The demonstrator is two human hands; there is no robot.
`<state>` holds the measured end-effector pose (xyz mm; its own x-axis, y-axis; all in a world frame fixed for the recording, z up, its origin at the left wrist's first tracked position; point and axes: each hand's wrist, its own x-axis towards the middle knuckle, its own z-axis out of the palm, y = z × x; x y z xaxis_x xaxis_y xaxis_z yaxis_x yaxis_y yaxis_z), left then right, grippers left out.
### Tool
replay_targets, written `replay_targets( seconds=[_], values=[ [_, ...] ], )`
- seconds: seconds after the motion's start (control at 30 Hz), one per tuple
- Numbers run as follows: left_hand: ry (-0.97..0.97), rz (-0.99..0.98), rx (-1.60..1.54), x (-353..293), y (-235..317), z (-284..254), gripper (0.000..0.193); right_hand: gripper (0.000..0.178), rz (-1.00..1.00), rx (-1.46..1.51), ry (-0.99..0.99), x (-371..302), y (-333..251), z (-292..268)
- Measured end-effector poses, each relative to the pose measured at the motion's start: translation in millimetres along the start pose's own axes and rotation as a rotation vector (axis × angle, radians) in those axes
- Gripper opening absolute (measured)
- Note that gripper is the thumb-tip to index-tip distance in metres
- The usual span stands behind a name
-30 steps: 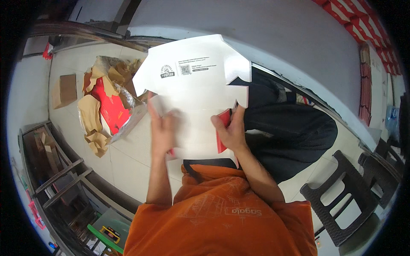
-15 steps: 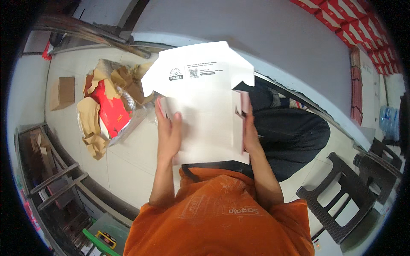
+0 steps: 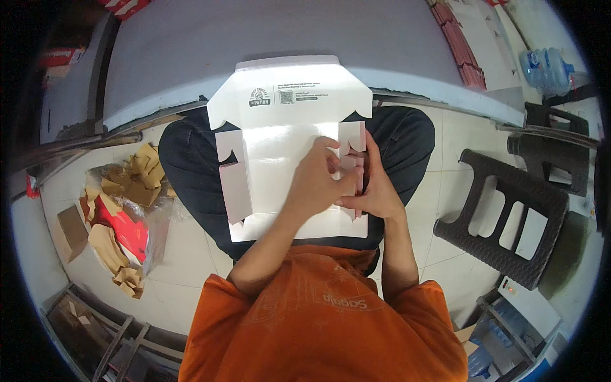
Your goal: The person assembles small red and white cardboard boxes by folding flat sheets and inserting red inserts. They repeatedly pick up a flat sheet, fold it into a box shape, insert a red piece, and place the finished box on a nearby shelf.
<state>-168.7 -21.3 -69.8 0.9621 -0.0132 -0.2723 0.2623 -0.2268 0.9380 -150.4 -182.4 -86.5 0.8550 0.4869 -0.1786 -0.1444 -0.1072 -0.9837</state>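
A partly folded white cardboard box [image 3: 280, 143] lies on my lap, its inner side up, with a small dark printed patch on the far panel. Its left side flaps [image 3: 235, 184] stand up with nothing touching them. My left hand [image 3: 317, 181] reaches across the panel to the right side flaps, fingers curled and thumb against the flap. From outside that same edge, my right hand [image 3: 382, 194] grips it, thumb on the inner face and fingers behind. Part of the right flaps is hidden by the hands.
Crumpled brown paper with a red packet [image 3: 124, 229] lies on the tiled floor at left, by a small brown carton [image 3: 73, 232]. Dark plastic stools [image 3: 509, 213] stand at right. A grey surface [image 3: 254, 28] spans the far side, with blue water bottles [image 3: 544, 70] beyond.
The box has come down to rest flat on my lap. My left hand has left its left edge and crossed to the right flaps. The view has turned rightward.
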Motion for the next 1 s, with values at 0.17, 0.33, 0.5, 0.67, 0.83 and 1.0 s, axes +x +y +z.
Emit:
replay_targets(
  seconds=[0.17,0.33,0.5,0.67,0.83,1.0],
  values=[
    [-0.195,-0.028,-0.121,0,-14,-18,0.019,0.12,0.02,-0.029,-0.012,1,4,-8],
    [-0.236,-0.132,-0.365,-7,-11,-29,0.017,0.098,0.072,0.058,0.289,-4,2,-3],
    [0.174,-0.018,-0.528,-35,47,-40,0.03,0.038,-0.513,0.044,0.232,-60,-50,15],
    [0.141,-0.003,-0.513,-41,64,-30,0.031,0.018,-0.579,-0.608,0.353,-63,-79,23],
    [-0.072,0.071,0.041,-47,59,-18,0.06,0.02,-0.262,-0.514,0.408,-51,-86,26],
    [-0.382,0.128,0.237,-59,76,-45,0.057,0.031,0.091,0.173,0.274,-52,-64,26]
  ],
)
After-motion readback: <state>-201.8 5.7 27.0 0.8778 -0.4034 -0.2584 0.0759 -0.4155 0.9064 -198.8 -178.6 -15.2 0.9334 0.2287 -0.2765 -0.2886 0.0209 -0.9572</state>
